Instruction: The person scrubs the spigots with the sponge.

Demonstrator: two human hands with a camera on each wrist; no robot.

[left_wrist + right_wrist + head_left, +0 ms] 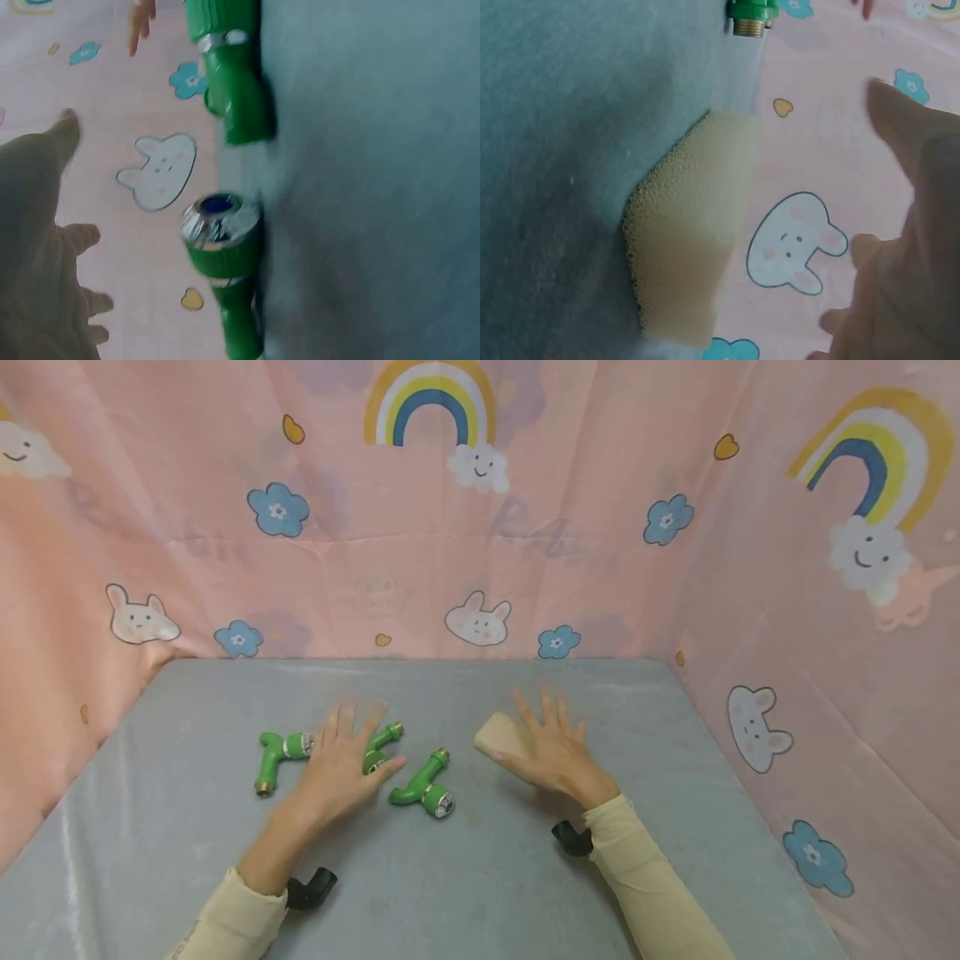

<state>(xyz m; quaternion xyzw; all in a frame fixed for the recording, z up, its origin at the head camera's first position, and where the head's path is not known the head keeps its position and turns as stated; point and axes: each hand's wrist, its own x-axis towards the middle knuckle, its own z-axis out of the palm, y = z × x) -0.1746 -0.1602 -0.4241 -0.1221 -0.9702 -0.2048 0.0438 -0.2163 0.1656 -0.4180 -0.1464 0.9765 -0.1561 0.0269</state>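
Three green taps with brass-coloured threaded ends lie on the grey table. My left hand point(341, 767), fingers spread, hovers over them and holds nothing. It partly covers the middle tap point(386, 737); the left tap point(273, 758) lies beside its fingers and the right tap point(424, 779) near its thumb. In the left wrist view two taps point(236, 90) show past the open hand point(34, 247). A beige sponge block point(498, 733) lies under and left of my right hand point(558, 753), which is also spread and raised. The right wrist view shows the sponge point(686, 232) apart from the fingers.
The grey table point(450, 893) runs back to a pink printed curtain point(585, 577) hanging behind and at both sides. Black curved pieces point(313, 889) are worn at both wrists, below the cream sleeves point(645, 877).
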